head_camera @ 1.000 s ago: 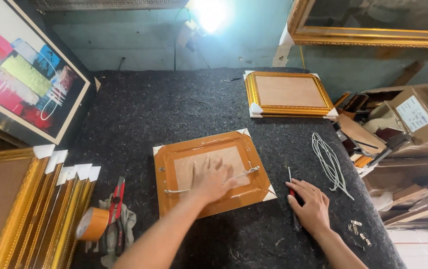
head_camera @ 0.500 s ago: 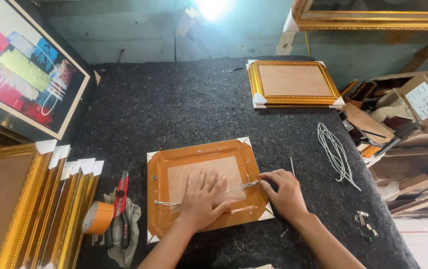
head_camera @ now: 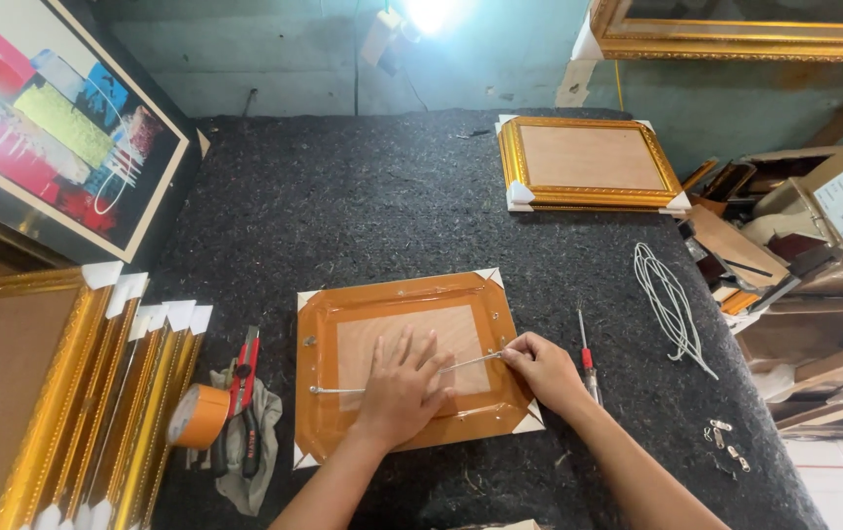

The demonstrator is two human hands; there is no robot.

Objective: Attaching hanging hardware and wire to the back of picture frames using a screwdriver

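My right hand [head_camera: 539, 368] has come off the counter [head_camera: 363, 196], where it lay beside the screwdriver [head_camera: 586, 361] a second ago, and now sits at the right edge of the wrapped frame [head_camera: 407, 368]. Its grip is nearly closed: thumb and forefinger pinch the right end of the hanging wire [head_camera: 471, 362], close to the frame's 3 o'clock side. My left hand [head_camera: 402, 388] has stayed where it was, flat and open on the backing board, fingers spread, closed on nothing; it only presses the frame down, and the wire runs under it.

The frame lies face down in the near middle of the counter, white corner guards showing at its corners. The wire crosses it from a fastening at 9 o'clock to my pinch at 3 o'clock. I judge the work has turned from steadying to handling the wire's loose end.

The screwdriver lies untouched just past my right hand, at 3 o'clock. A coil of white cord [head_camera: 672, 304] lies further out at 2 o'clock, small metal hangers [head_camera: 724, 442] at 4 o'clock. Tape roll [head_camera: 198, 415] and red pliers [head_camera: 242, 397] rest at 9 o'clock.
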